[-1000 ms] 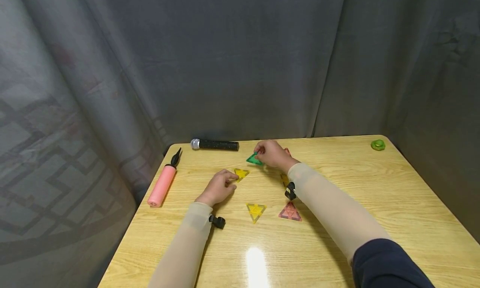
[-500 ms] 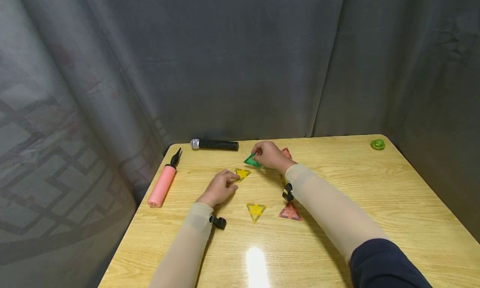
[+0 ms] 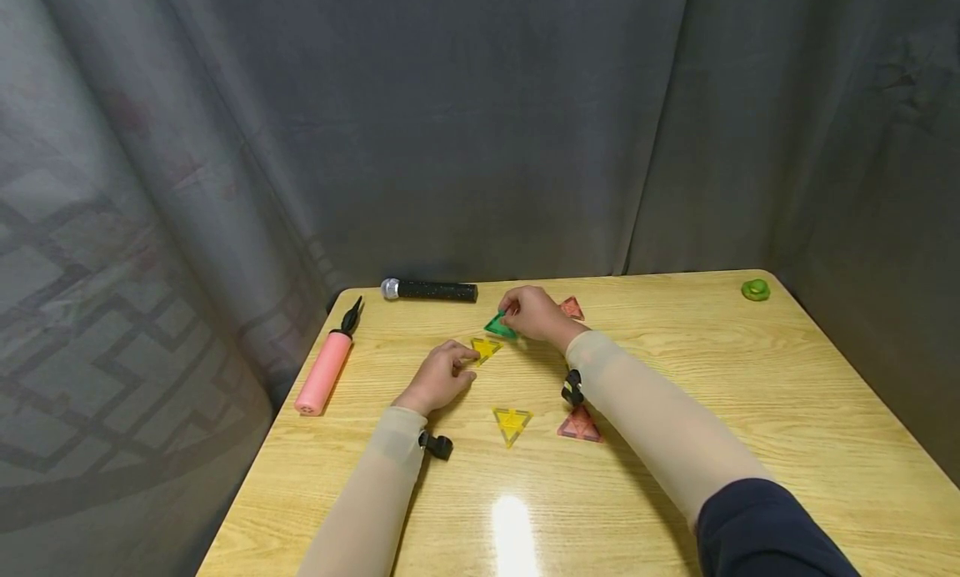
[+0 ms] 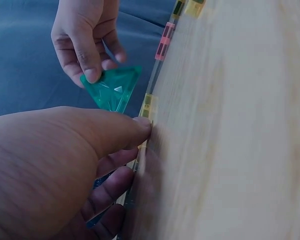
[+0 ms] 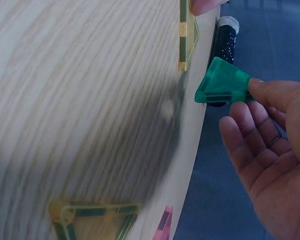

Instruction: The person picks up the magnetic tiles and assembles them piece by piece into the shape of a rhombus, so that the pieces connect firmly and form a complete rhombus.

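Our right grip (image 3: 536, 313) pinches the green triangle (image 5: 221, 84); let's lower it gently beside our left grip (image 3: 439, 377), its fingers relaxed.

We set a triangular tile (image 3: 512, 423) at our clock's centre, twelve toward the tabletop's (image 3: 750, 393) far edge. A second tile (image 3: 579, 428) lies at three; a third tile (image 3: 487, 346), by the left hand (image 3: 438, 377), at eleven; a fourth tile (image 3: 498, 326), in the right hand (image 3: 534, 315), at twelve; a fifth tile (image 3: 572, 308) at one. Farther out, a balloon pump (image 3: 325, 374) lies at ten.
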Available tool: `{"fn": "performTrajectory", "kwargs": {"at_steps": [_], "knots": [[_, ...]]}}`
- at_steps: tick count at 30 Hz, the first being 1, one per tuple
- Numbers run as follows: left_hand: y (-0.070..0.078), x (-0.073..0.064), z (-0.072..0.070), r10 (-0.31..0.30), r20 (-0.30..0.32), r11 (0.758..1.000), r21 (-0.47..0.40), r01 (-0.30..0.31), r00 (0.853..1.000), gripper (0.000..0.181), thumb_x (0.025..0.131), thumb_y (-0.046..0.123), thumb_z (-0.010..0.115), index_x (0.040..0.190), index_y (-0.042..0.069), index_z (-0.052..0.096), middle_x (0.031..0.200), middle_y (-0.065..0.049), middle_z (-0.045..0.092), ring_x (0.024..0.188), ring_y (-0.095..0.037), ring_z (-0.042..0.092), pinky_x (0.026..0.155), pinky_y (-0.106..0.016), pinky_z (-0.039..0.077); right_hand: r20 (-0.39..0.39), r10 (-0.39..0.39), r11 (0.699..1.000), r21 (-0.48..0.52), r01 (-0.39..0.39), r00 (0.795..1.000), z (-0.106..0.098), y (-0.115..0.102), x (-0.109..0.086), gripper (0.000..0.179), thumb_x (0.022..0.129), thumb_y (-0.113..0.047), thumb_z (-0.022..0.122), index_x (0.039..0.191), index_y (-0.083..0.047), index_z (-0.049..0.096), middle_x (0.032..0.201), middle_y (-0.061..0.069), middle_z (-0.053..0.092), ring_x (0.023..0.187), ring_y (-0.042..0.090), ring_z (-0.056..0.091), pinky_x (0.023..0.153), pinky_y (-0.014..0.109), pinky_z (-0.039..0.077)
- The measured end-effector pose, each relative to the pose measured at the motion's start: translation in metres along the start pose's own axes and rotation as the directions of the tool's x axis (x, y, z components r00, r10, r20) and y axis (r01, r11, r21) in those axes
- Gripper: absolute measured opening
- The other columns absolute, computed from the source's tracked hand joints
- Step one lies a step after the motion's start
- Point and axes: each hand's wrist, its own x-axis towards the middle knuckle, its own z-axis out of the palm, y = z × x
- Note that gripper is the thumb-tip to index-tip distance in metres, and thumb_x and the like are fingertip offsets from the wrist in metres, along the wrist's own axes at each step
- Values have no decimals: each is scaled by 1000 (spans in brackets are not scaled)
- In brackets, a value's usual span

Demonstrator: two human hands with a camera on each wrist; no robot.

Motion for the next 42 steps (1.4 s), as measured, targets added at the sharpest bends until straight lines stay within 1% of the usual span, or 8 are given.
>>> {"fn": "performTrajectory", "kwargs": {"at_steps": [6,13,20,28,34,42], "knots": [[1,0,0,-1,1,1000,14,1,1000,35,99,14,75,134,14,71,127,-1,62,104,-20,60,92,-39,54,8,-2,1000,9,2,1000,3,-2,2,8,97,-13,77,105,-11,75,91,1,67,82,18,62,73,35,54],[2,-1,1,-3,6,1000,31,3,1000,37,100,16,74,137,15,70,130,1,61,103,-19,58,90,-39,52,2,-1,1000,-3,1,1000,8,-2,4,7,96,-14,78,101,-13,74,90,1,67,81,17,61,72,33,53],[4,-1,1,4,15,999,44,-5,1000,38,100,17,73,138,15,70,134,0,61,105,-19,57,92,-38,51,2,-9,1000,11,9,1000,10,-5,5,7,96,-12,78,103,-10,75,90,1,67,82,18,62,72,33,54],[3,1,2,24,18,998,52,-25,1000,37,101,18,72,138,14,70,134,-1,61,101,-18,56,88,-39,51,13,-13,1000,8,12,1000,13,-6,5,8,97,-12,77,104,-10,75,90,0,68,80,17,63,71,33,55],[2,1,3,15,18,998,53,-16,1000,38,101,19,73,139,16,69,135,0,61,101,-17,55,88,-38,50,20,-22,1000,-5,22,1000,15,-5,4,7,98,-12,76,105,-12,76,91,-1,68,80,17,63,70,32,55],[3,1,4,18,13,998,61,-18,1000,38,101,17,73,138,16,70,134,0,61,100,-17,54,87,-37,49,39,-8,1000,-11,8,999,15,-4,3,8,99,-12,74,106,-10,77,92,-1,69,82,16,63,71,32,55]]}}
